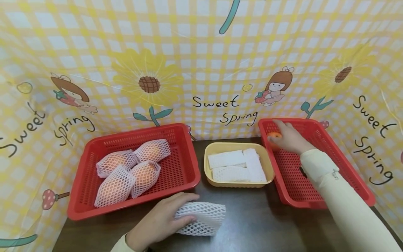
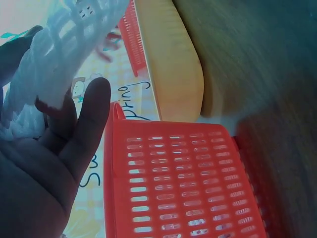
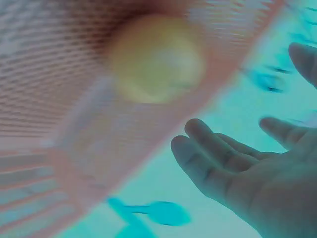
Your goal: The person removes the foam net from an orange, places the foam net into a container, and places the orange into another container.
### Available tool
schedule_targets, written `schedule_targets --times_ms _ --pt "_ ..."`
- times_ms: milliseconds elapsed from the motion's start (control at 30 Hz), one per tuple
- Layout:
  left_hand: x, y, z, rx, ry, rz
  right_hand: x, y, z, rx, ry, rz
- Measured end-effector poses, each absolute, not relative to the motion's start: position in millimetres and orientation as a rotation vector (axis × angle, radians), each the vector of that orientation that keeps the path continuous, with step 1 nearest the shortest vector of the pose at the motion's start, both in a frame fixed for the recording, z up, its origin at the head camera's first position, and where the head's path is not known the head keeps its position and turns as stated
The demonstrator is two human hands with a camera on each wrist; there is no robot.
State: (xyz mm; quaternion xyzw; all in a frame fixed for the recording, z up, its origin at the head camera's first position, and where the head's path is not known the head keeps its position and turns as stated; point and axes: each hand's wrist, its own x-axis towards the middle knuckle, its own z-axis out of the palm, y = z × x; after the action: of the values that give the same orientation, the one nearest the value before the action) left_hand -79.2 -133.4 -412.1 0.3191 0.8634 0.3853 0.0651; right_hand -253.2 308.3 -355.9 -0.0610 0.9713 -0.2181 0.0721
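Observation:
My left hand (image 1: 158, 218) holds a white foam net sleeve (image 1: 209, 218) between thumb and fingers, low in front of the yellow tray. The mesh sleeve (image 2: 64, 54) fills the upper left of the left wrist view, with the fingers around it. Over the far left corner of the right red basket (image 1: 355, 178), my right hand (image 1: 291, 137) reaches down beside a round orange fruit (image 1: 274, 138). In the right wrist view the right hand's fingers (image 3: 213, 176) are spread, apart from the blurred fruit (image 3: 156, 62).
In the left red basket (image 1: 78, 196) lie several fruits in foam net sleeves (image 1: 114, 189). A yellow tray (image 1: 209, 178) between the baskets holds flat white foam sleeves (image 1: 226, 159). A patterned cloth (image 1: 204, 63) stands behind the dark table (image 1: 248, 217).

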Motion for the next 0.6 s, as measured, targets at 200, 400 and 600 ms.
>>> schedule_targets --times_ms 200,400,600 --pt "-82.3 -127.3 -415.8 0.998 2.626 1.165 -190.2 254.0 -311.9 -0.662 2.889 -0.874" --pt "-82.5 -121.6 -415.6 1.004 2.584 1.194 -126.4 194.1 -321.4 -1.256 2.446 -0.956" --pt "-79.1 -115.4 -408.8 1.028 2.556 1.187 -94.4 149.6 -357.1 -1.516 2.171 -0.935"
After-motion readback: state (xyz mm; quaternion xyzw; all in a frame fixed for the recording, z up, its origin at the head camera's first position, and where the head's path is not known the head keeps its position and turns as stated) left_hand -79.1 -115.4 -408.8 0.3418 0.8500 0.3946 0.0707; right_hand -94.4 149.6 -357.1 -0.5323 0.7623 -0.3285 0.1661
